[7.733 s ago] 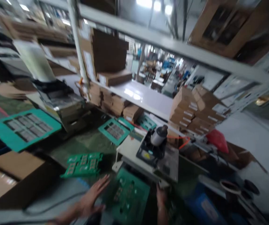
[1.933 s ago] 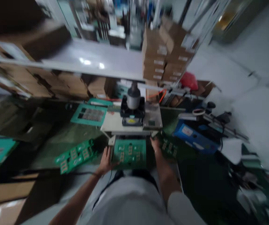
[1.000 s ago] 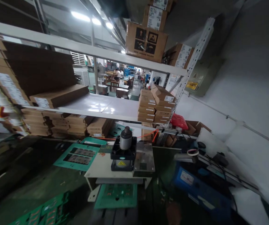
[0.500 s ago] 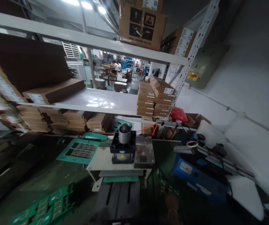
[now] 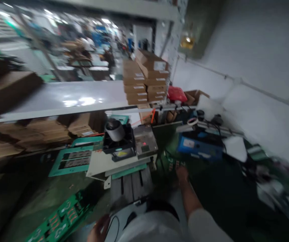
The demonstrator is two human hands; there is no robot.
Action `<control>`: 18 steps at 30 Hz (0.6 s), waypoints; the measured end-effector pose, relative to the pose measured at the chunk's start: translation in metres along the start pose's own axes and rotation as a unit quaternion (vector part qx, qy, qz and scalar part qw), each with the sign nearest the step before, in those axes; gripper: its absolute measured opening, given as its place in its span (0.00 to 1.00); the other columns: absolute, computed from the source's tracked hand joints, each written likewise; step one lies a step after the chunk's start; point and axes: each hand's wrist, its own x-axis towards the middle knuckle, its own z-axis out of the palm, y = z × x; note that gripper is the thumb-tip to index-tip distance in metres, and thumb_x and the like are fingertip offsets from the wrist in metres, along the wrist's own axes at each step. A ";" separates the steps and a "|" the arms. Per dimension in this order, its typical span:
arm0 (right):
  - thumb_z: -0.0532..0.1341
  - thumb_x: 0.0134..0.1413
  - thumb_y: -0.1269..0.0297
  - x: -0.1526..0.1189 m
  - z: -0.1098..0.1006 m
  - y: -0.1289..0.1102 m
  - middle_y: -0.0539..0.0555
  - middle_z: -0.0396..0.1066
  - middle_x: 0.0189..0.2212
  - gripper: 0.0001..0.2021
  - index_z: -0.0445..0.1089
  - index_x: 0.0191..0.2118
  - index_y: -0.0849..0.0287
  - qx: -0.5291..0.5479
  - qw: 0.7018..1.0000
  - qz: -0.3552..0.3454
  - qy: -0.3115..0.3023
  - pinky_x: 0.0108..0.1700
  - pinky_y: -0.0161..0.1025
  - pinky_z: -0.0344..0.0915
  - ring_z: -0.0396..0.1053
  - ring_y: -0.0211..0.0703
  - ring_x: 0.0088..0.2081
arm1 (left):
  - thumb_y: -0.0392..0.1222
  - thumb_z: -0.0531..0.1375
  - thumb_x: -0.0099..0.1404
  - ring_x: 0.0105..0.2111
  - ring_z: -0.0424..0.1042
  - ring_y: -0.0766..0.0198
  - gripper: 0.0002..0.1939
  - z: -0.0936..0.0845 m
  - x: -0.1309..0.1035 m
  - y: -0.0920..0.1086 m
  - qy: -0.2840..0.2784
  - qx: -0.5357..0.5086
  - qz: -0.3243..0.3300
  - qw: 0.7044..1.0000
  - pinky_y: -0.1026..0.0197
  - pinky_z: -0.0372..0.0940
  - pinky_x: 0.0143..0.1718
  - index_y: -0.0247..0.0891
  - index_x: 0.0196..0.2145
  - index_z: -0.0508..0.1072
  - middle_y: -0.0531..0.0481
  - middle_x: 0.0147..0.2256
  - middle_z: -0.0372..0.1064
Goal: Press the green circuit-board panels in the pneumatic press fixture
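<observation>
My right hand [image 5: 182, 173] reaches forward over the dark green bench, right of the machine. Its fingertips are at a dark green board [image 5: 171, 164] with small copper-coloured marks. Blur and dim light hide whether the fingers hold it. Low at the bottom edge, my left hand [image 5: 99, 230] hangs near my body, its fingers smeared and partly out of frame. Between the hands stands a bench machine [image 5: 118, 146] with a grey cylinder on top and a metal slide [image 5: 131, 185] at its front. A stack of bright green boards [image 5: 61, 218] with copper-coloured marks lies left of my left hand.
A teal frame [image 5: 56, 163] lies left of the machine. At right are a blue machine [image 5: 200, 148] and a tape roll [image 5: 193, 121]. Cardboard boxes [image 5: 147, 79] stand on the white shelf [image 5: 51, 95] behind; more boxes fill the space beneath it.
The view has swung right and down, with blur. My right hand, dim at the bottom before, now shows with its forearm further up the bench. My left hand has come into view at the bottom.
</observation>
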 end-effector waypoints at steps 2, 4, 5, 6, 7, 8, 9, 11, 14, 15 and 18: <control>0.59 0.68 0.61 0.007 0.004 0.005 0.72 0.78 0.47 0.16 0.80 0.46 0.69 0.001 0.999 0.035 -0.005 0.52 0.42 0.71 0.77 0.56 0.54 | 0.62 0.57 0.54 0.35 0.84 0.42 0.19 -0.003 0.002 0.005 -0.039 -0.066 -0.051 0.996 0.52 0.79 0.34 0.49 0.27 0.80 0.48 0.32 0.83; 0.63 0.67 0.58 0.015 0.010 0.010 0.73 0.76 0.51 0.19 0.78 0.51 0.71 -0.003 0.998 0.067 -0.003 0.56 0.42 0.69 0.75 0.56 0.57 | 0.63 0.58 0.52 0.37 0.84 0.41 0.19 -0.006 0.005 0.008 -0.086 -0.072 -0.104 0.988 0.52 0.78 0.31 0.48 0.27 0.79 0.46 0.33 0.83; 0.64 0.66 0.56 0.018 0.014 0.012 0.73 0.76 0.52 0.20 0.77 0.52 0.70 -0.005 0.997 0.078 -0.002 0.56 0.42 0.68 0.74 0.57 0.58 | 0.63 0.58 0.51 0.38 0.84 0.41 0.19 -0.007 0.006 0.009 -0.107 -0.060 -0.121 0.985 0.53 0.77 0.29 0.47 0.28 0.79 0.46 0.35 0.84; 0.65 0.65 0.56 0.021 0.017 0.013 0.73 0.75 0.53 0.21 0.77 0.53 0.70 -0.007 0.996 0.087 -0.002 0.57 0.43 0.68 0.73 0.57 0.58 | 0.63 0.58 0.51 0.40 0.84 0.41 0.20 -0.009 0.006 0.010 -0.122 -0.048 -0.132 0.982 0.55 0.76 0.28 0.47 0.29 0.79 0.46 0.36 0.84; 0.65 0.65 0.55 0.022 0.019 0.012 0.73 0.75 0.53 0.21 0.77 0.53 0.70 -0.007 0.996 0.093 -0.002 0.57 0.43 0.67 0.73 0.57 0.58 | 0.63 0.58 0.51 0.41 0.84 0.41 0.20 -0.010 0.006 0.011 -0.130 -0.039 -0.138 0.981 0.56 0.75 0.28 0.47 0.30 0.80 0.46 0.38 0.84; 0.64 0.66 0.55 0.024 0.021 0.012 0.73 0.74 0.54 0.21 0.77 0.53 0.70 -0.006 0.995 0.097 -0.004 0.57 0.43 0.67 0.73 0.57 0.58 | 0.63 0.59 0.51 0.42 0.83 0.41 0.21 -0.012 0.006 0.013 -0.131 -0.035 -0.142 0.981 0.57 0.75 0.28 0.46 0.30 0.80 0.45 0.38 0.84; 0.64 0.66 0.55 0.025 0.023 0.011 0.74 0.74 0.54 0.21 0.77 0.53 0.71 -0.005 0.995 0.101 -0.006 0.57 0.43 0.66 0.72 0.57 0.58 | 0.63 0.59 0.51 0.42 0.83 0.42 0.21 -0.013 0.006 0.016 -0.127 -0.034 -0.145 0.981 0.57 0.74 0.28 0.46 0.31 0.80 0.44 0.39 0.84; 0.62 0.68 0.57 0.028 0.025 0.009 0.74 0.73 0.55 0.21 0.76 0.53 0.73 -0.002 0.994 0.109 -0.012 0.58 0.44 0.64 0.71 0.56 0.59 | 0.63 0.59 0.49 0.42 0.83 0.42 0.21 -0.016 0.005 0.023 -0.115 -0.038 -0.158 0.980 0.58 0.73 0.26 0.45 0.30 0.79 0.44 0.37 0.84; 0.56 0.72 0.59 0.033 0.023 0.005 0.73 0.73 0.54 0.22 0.76 0.53 0.77 0.006 0.993 0.115 -0.023 0.58 0.44 0.62 0.71 0.54 0.59 | 0.63 0.60 0.45 0.40 0.83 0.42 0.21 -0.021 0.007 0.033 -0.105 -0.049 -0.169 0.979 0.58 0.73 0.26 0.46 0.29 0.79 0.44 0.35 0.84; 0.55 0.72 0.60 0.034 0.022 0.003 0.73 0.74 0.53 0.21 0.76 0.52 0.77 0.010 0.993 0.116 -0.029 0.58 0.44 0.63 0.72 0.54 0.59 | 0.63 0.61 0.44 0.40 0.83 0.42 0.22 -0.022 0.008 0.034 -0.101 -0.055 -0.169 0.979 0.58 0.73 0.25 0.46 0.29 0.79 0.44 0.35 0.84; 0.58 0.69 0.64 0.031 0.016 -0.004 0.72 0.78 0.49 0.16 0.79 0.49 0.70 0.015 0.992 0.120 -0.043 0.55 0.46 0.68 0.76 0.55 0.54 | 0.65 0.62 0.41 0.38 0.84 0.40 0.21 -0.023 0.006 0.028 -0.081 -0.077 -0.157 0.981 0.56 0.75 0.26 0.48 0.26 0.80 0.44 0.33 0.83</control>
